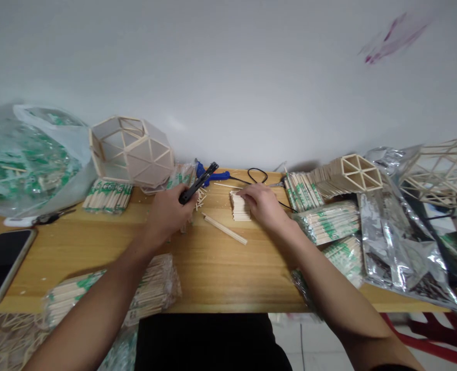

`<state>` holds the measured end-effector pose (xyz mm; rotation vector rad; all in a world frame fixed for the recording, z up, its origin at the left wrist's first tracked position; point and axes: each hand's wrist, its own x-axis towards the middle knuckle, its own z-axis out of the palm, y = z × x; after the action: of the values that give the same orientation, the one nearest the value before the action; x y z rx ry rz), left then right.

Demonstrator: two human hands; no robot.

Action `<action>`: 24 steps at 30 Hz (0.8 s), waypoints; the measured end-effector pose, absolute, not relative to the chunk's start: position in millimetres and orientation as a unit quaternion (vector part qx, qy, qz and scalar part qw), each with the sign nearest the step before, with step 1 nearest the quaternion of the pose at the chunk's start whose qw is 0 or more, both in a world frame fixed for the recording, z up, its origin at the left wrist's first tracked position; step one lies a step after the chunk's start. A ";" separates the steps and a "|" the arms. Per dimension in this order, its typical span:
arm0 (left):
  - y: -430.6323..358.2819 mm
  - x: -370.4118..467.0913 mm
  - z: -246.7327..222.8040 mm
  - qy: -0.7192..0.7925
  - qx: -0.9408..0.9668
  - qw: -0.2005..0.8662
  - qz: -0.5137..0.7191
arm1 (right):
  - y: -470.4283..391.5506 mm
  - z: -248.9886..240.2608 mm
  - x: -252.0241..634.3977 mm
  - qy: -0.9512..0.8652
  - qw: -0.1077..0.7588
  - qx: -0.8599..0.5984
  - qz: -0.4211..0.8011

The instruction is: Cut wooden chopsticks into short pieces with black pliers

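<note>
My left hand (169,208) is closed around a slim black hand tool (199,183), whose exact kind I cannot make out; its far end points up and right. At the middle of the table, a neat pile of short wooden sticks (240,207) lies side by side. My right hand (263,202) reaches its upper right side, fingers bent together on the upper sticks. Between the hands, a few longer wooden sticks (225,229) lie slanted. Short offcuts (200,198) are scattered beside the black tool. Behind it rests a blue glue gun (213,176), partly hidden.
Stick frameworks stand at left (150,152) and right (362,173). Bagged stick bundles (327,222) flank the work area. At left are a phone (6,265), white-handled scissors (38,219) and a large plastic bag (31,159). A silver bag (402,247) lies at right.
</note>
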<state>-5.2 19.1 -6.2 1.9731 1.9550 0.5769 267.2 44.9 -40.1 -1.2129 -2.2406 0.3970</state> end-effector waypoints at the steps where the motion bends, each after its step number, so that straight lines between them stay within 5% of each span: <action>1: 18.9 -4.8 -5.6 0.680 0.688 0.153 0.202 | 44.4 -39.7 267.0 -0.834 0.277 -0.453 0.147; 24: 16.7 -5.6 -2.2 0.663 0.687 0.177 0.239 | 43.9 -34.8 270.5 -0.807 0.282 -0.503 0.130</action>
<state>-5.6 16.7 -2.2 1.9446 1.8751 0.6771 270.5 43.9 -34.8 -1.3468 -2.1613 0.3476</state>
